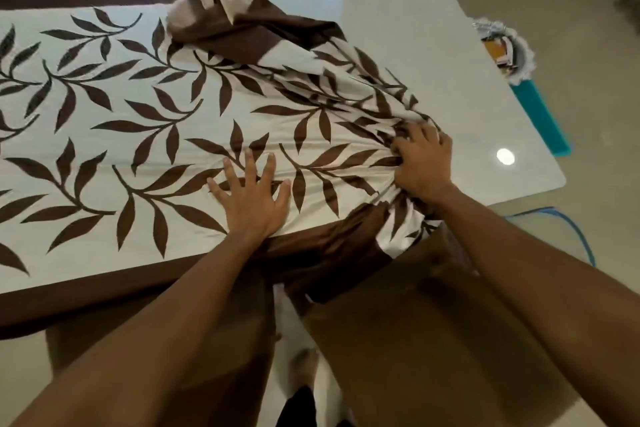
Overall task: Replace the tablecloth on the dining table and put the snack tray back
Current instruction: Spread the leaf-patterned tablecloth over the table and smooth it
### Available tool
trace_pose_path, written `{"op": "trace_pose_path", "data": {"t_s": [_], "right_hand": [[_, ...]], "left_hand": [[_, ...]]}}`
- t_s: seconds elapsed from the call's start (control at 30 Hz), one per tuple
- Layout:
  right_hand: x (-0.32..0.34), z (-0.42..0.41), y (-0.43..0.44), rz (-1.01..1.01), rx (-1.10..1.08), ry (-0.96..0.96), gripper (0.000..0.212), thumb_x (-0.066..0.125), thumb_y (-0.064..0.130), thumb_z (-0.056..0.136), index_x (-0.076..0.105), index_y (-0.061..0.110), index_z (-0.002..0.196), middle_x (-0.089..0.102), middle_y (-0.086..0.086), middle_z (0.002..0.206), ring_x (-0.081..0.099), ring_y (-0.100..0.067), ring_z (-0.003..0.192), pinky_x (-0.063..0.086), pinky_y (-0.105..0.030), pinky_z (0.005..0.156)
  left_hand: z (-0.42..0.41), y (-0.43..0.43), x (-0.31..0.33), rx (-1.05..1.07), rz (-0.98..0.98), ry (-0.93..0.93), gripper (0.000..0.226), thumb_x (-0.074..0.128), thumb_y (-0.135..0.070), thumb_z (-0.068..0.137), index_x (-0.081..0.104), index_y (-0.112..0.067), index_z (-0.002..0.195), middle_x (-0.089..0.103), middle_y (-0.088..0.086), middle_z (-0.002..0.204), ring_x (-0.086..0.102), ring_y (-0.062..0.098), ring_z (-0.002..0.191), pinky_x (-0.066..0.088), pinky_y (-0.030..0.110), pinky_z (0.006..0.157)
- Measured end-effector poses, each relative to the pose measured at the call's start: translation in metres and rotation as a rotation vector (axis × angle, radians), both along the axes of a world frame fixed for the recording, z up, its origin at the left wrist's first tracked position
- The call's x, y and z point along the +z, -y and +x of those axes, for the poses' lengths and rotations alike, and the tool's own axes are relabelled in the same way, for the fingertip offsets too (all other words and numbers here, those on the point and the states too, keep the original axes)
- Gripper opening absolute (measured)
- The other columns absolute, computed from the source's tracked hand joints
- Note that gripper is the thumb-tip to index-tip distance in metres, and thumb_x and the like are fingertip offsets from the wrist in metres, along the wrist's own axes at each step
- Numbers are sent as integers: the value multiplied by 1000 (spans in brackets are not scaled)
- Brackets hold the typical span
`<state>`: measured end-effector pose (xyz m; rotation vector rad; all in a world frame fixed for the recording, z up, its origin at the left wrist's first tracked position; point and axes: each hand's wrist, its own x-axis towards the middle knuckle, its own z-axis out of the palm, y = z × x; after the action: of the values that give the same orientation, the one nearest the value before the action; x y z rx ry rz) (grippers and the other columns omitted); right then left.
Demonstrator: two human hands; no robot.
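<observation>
A cream tablecloth (pixel 145 135) with brown leaves and a brown border covers the left part of the white glossy dining table (pixel 408 24). Its right end is bunched and folded back toward the middle, leaving the table's right part bare. My left hand (pixel 251 196) lies flat with spread fingers on the cloth near the front edge. My right hand (pixel 424 163) grips a gathered bunch of the cloth by the front edge. A snack tray (pixel 507 52) with a white frilled rim sits beyond the table's right side, low down, partly hidden by the tabletop.
A teal box (pixel 540 114) lies under the tray on the tiled floor to the right. A blue cable (pixel 571 229) runs across the floor near my right arm. Brown chairs (pixel 433 340) stand in front of me and more at the far side.
</observation>
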<state>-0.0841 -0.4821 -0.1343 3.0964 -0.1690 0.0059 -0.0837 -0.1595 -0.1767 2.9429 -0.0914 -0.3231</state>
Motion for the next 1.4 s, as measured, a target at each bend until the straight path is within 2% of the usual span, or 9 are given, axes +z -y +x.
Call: {"op": "trace_pose_path", "data": {"t_s": [0.17,0.4,0.6,0.8,0.93,1.0,1.1,1.23,1.4], "right_hand": [[2,15,29,80,-23,115,38,60,23,80,68,21,116,56,-7,130,46,-34,126,38,-57,101],[-30,-39,8,151,488,69,40,55,52,93,64,31,126,57,3,138,48,-20,132,8,-62,122],[-31,-33,103,344,502,46,46,57,47,94,66,17,128,58,-12,139,54,-31,126,44,-51,106],[-9,-40,179,477,470,326,30,57,22,99,67,12,126,52,-15,142,53,-32,121,46,-39,101],[-17,-37,199,579,130,137,41,51,31,99,57,17,137,51,-14,141,53,-33,120,47,-47,102],[-17,-36,200,596,130,-51,56,49,41,94,46,23,147,53,-15,137,54,-36,119,48,-50,101],[-9,-36,188,738,167,-184,62,55,30,92,35,34,151,54,-11,137,55,-32,121,46,-41,103],[-1,-19,206,823,76,-94,51,57,27,94,48,36,143,60,-7,131,56,-23,119,43,-34,102],[17,3,269,951,-324,114,48,53,-5,83,72,21,118,68,2,116,62,-18,111,48,-29,99]], "left_hand": [[0,4,1,23,35,19,68,10,-72,96,2,-44,158,-18,-1,167,-17,37,152,-13,70,112],[1,7,4,35,103,-18,67,10,-70,97,-1,-44,157,-13,0,168,-14,36,153,-8,70,114],[-16,47,24,187,144,-53,61,27,-51,103,18,-27,159,13,9,167,11,37,153,16,66,117],[-62,125,44,155,89,42,49,47,-39,97,51,-14,138,51,13,144,50,37,128,48,55,95],[-78,180,44,97,-34,-6,54,51,-40,96,45,-21,147,39,8,157,36,33,143,40,57,109],[-78,207,41,63,-66,-34,59,51,-44,96,39,-28,151,29,5,163,24,31,150,30,59,116],[-72,243,37,31,-90,-100,65,49,-51,96,28,-36,156,13,1,168,6,28,155,11,63,119],[-58,269,34,86,-59,-192,70,41,-64,96,14,-44,157,-3,-1,169,-7,30,155,-1,69,116],[-51,268,29,118,-62,-219,76,34,-74,93,7,-45,158,-12,-1,168,-15,32,153,-6,72,114]]}}
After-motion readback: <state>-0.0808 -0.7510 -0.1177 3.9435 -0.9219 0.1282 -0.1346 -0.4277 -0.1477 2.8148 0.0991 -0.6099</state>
